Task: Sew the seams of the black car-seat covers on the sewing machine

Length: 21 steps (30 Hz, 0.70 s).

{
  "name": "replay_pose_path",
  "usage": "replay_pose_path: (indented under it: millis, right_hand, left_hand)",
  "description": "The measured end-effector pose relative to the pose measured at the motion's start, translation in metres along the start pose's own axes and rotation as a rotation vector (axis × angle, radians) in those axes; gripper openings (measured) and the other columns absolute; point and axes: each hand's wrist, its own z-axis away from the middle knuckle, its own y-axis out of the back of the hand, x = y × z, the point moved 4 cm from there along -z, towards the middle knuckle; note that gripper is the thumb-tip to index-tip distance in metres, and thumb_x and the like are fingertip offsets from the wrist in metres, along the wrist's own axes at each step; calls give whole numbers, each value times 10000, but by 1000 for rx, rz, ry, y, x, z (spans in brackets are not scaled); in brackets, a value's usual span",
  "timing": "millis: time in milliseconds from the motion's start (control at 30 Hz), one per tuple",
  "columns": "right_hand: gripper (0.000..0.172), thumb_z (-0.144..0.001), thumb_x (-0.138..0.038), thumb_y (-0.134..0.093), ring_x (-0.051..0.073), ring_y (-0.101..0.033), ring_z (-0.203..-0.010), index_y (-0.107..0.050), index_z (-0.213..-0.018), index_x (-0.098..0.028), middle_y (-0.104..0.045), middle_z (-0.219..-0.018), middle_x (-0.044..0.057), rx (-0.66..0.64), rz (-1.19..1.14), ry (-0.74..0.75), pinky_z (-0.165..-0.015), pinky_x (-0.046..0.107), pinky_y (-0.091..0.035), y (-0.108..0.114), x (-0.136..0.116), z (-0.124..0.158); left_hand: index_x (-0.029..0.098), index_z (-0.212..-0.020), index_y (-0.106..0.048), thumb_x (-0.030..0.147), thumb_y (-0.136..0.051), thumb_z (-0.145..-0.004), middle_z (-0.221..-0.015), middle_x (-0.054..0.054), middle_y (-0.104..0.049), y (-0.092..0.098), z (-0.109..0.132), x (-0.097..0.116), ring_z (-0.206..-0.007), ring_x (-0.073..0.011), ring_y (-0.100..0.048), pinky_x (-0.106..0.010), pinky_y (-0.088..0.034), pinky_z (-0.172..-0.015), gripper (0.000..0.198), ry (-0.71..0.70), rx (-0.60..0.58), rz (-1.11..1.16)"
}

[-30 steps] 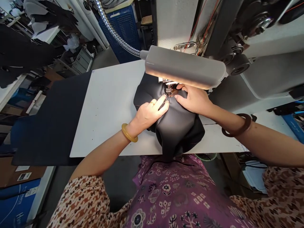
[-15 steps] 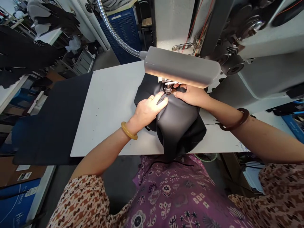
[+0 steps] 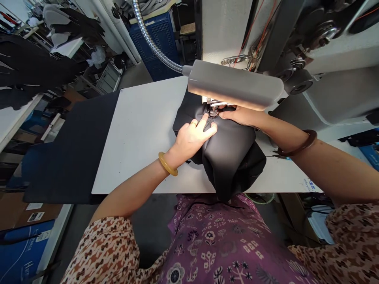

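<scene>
Purple floral top [image 3: 213,252]: closest to the camera, with brown-patterned sleeves [image 3: 100,248] on both arms, just short of the table's near edge.
Black fabric [image 3: 227,161]: bunched and domed on the white table [image 3: 142,138], long axis running from the near edge up to the presser foot, with a fold hanging over that edge.
Left hand [image 3: 192,140]: palm down on the cloth, fingers spread, no pinch, amber bangle [image 3: 167,164] at the wrist.
Right hand [image 3: 239,117]: flat on the cloth, fingers extended toward the foot, no clamp, dark bangle [image 3: 299,144] on the forearm.
Nearer hand: neither clearly, both about equally close to the foot.
Presser foot [image 3: 213,112]: down on the cloth, between both hands.
Machine lamp [image 3: 233,85]: just above the right hand, on a metal gooseneck [image 3: 154,45].
Writing: a few letters on a blue carton [image 3: 26,252], too cut off to read; no brand legible.
</scene>
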Motion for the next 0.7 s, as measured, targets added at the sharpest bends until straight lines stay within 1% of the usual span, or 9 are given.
replay_pose_path:
  millis: [167, 300, 433, 600, 700]
  right_hand:
    - [337, -747, -294, -604, 241, -607, -971, -671, -1071, -226, -679, -1071, 50, -28, -25, 3, -835, 357, -501, -1, 3, -3]
    - [318, -760, -305, -597, 230, -611, -939, -669, -1053, -206, -679, -1033, 63, -20, -7, -5, -816, 337, -499, -1, 3, -3]
    - [300, -786, -307, -577, 226, -618, -908, -668, -1045, -186, -683, -972, 78, -28, 19, -20, -799, 325, -503, -2, 1, -4]
    - [343, -780, -304, -571, 259, -601, -1054, -660, -1107, -253, -684, -1078, 46, -47, 47, 99, -899, 377, -496, 0, -5, -5]
    - [334, -810, -320, -529, 265, -609, -1069, -658, -1117, -300, -684, -1107, 28, -28, 87, 164, -908, 407, -503, 1, -9, -5]
  left_hand:
    - [232, -1267, -526, 2, -376, -868, -1420, -136, -476, 3, 0, 2, -977, -223, -631, -300, -515, -654, 484, 20, -24, 48]
    - [226, -1265, -519, -4, -378, -857, -1413, -141, -484, 2, 0, 2, -961, -219, -631, -295, -510, -635, 489, 4, 4, -15]
    - [229, -1247, -528, -6, -390, -851, -1410, -129, -490, 0, 0, 2, -928, -223, -624, -301, -501, -619, 481, 15, 20, -24]
    - [243, -1235, -531, 56, -391, -902, -1389, -127, -512, 3, 2, 3, -911, -217, -617, -301, -487, -625, 406, 13, 66, -57]
    - [247, -1234, -524, 90, -401, -917, -1375, -127, -519, 2, 3, 4, -892, -207, -614, -299, -478, -630, 374, 5, 77, -75]
